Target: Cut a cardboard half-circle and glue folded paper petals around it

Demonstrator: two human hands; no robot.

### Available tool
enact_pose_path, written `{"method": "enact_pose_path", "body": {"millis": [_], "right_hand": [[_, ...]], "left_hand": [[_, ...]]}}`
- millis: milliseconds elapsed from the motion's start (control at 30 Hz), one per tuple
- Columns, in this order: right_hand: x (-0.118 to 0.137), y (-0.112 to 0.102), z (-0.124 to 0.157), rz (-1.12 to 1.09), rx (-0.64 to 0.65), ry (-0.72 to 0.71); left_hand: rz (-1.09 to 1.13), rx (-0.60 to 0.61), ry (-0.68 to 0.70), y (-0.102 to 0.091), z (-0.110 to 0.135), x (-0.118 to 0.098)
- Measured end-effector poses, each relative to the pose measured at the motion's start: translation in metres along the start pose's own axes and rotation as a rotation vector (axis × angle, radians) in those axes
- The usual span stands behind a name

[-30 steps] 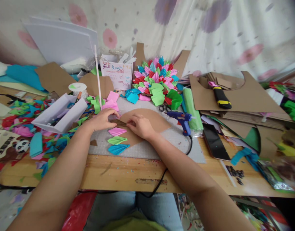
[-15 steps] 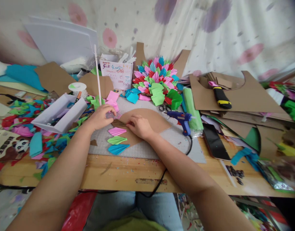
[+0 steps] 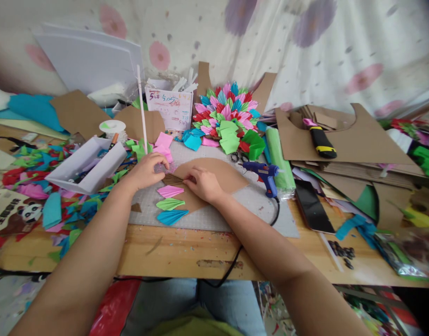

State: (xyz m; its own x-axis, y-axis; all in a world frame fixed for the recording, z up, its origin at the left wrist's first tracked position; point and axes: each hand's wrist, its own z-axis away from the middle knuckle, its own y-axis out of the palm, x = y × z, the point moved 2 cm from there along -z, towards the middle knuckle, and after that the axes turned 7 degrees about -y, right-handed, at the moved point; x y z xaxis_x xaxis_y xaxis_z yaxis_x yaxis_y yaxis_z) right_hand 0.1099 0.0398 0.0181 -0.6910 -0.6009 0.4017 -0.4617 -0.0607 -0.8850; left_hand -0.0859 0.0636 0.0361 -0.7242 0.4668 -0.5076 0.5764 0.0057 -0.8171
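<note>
A brown pleated paper petal [image 3: 172,180] lies across the left part of a fan-shaped piece of cardboard [image 3: 221,173]. My right hand [image 3: 203,185] pinches its right end with the fingertips while resting on the cardboard. At its left end is my left hand [image 3: 146,170], fingers curved, with a gap between thumb and forefinger; the thumb is close to the petal's tip, and I cannot tell whether it touches. Below the brown one, a pink pleated petal [image 3: 170,191], a green one [image 3: 170,204] and a blue one [image 3: 172,216] are lined up along the cardboard's left edge.
A blue glue gun [image 3: 265,175] stands right of the cardboard, its cable crossing the table edge. A white box [image 3: 88,165] and paper scraps are at left. Behind stands a colourful paper-petal piece [image 3: 228,109]. A phone [image 3: 314,205] and stacked cardboard [image 3: 340,144] are at right.
</note>
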Motion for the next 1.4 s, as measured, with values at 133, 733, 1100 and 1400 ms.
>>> {"method": "enact_pose_path", "body": {"millis": [133, 733, 1100, 1400], "right_hand": [[0.001, -0.002, 0.0, -0.014, -0.012, 0.014], [-0.008, -0.005, 0.001, -0.126, -0.056, -0.027], [-0.002, -0.008, 0.0, -0.057, 0.025, 0.007], [-0.001, -0.009, 0.0, -0.038, 0.019, 0.02]], "left_hand": [[-0.005, 0.011, -0.018, 0.001, 0.0, 0.0], [0.028, 0.106, -0.014, 0.02, -0.005, -0.003], [0.027, 0.163, 0.034, 0.027, -0.004, -0.005], [0.008, 0.216, -0.013, 0.026, -0.003, -0.015]]}}
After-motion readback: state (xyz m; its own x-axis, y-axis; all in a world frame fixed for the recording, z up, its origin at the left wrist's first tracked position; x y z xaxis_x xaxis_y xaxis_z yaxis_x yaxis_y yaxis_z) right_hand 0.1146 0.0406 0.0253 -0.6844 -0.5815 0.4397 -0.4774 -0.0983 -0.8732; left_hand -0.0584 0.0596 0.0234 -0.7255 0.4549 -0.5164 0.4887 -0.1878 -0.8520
